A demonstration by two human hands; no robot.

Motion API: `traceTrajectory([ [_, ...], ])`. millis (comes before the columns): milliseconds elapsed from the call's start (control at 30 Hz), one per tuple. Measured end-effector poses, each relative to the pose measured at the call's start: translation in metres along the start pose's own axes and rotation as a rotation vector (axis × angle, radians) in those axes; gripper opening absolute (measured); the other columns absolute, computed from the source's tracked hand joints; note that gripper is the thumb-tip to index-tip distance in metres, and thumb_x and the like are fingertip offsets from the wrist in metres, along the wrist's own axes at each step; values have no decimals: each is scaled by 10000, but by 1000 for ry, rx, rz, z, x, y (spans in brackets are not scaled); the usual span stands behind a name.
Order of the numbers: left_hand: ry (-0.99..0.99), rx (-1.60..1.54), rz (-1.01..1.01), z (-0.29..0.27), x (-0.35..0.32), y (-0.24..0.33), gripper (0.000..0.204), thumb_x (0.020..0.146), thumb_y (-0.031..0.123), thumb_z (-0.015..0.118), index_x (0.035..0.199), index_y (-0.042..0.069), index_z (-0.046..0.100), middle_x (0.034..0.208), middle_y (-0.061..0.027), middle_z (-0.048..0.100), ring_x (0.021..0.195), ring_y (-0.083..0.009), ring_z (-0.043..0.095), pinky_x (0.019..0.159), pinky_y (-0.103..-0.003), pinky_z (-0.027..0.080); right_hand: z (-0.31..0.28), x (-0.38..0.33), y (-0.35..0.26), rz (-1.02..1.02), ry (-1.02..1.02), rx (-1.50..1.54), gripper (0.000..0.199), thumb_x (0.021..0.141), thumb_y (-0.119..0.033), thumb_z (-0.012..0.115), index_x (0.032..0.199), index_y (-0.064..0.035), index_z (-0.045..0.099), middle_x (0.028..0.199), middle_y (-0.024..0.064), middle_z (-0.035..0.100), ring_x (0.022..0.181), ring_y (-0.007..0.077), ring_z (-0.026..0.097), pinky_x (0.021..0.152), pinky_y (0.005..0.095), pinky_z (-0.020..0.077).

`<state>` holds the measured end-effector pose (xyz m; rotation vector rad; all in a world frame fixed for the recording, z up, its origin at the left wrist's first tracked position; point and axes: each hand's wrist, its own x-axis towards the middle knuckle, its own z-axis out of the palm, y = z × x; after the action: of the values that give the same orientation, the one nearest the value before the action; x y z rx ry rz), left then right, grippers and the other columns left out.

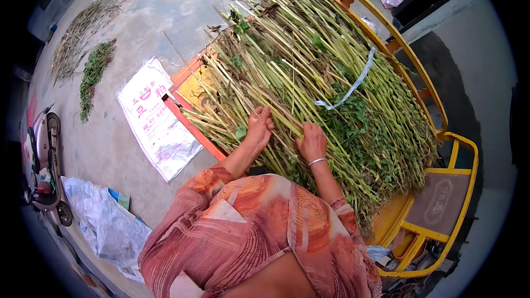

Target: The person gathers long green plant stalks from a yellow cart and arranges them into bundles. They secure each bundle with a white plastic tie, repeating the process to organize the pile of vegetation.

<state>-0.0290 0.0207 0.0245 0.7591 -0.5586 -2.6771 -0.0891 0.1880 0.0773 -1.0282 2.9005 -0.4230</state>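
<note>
A thick heap of long yellow-green plant stalks (298,72), with pods and leaves toward the right end, fills the bed of a yellow cart. My left hand (259,126) is closed around stalks at the near side of the heap. A little to its right, my right hand (312,142), with a silver bangle (317,161) at the wrist, has its fingers curled on stalks as well. The fingertips of both are partly hidden. Across the heap, beyond my right hand, lies a pale twisted plastic strip (353,89).
The cart's yellow rail (411,58) curves along the far right, with a seat back (440,201) nearer. A white printed sack (157,118) and crumpled plastic sheeting (107,221) lie on the concrete at left. A scooter (48,165) and cut green plants (95,74) are farther left.
</note>
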Motion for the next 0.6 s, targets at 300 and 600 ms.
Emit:
traceTrajectory([
  [300, -14, 145, 34, 63, -36, 14, 334, 797, 139, 710, 1056, 49, 518, 916, -30, 568, 792, -139, 568, 666, -298, 495, -48, -27, -23, -82, 87, 96, 407, 590, -103, 749, 933, -56, 533, 900, 122, 503, 867, 312, 502, 738, 401, 440],
  [600, -43, 87, -79, 38, -23, 3, 382, 855, 293, 641, 1082, 5, 531, 1033, -82, 564, 964, -192, 546, 890, -369, 463, -48, -7, 27, 56, 155, 184, 655, 688, -443, 725, 1141, -26, 501, 1110, 174, 515, 1018, 350, 498, 840, 426, 431],
])
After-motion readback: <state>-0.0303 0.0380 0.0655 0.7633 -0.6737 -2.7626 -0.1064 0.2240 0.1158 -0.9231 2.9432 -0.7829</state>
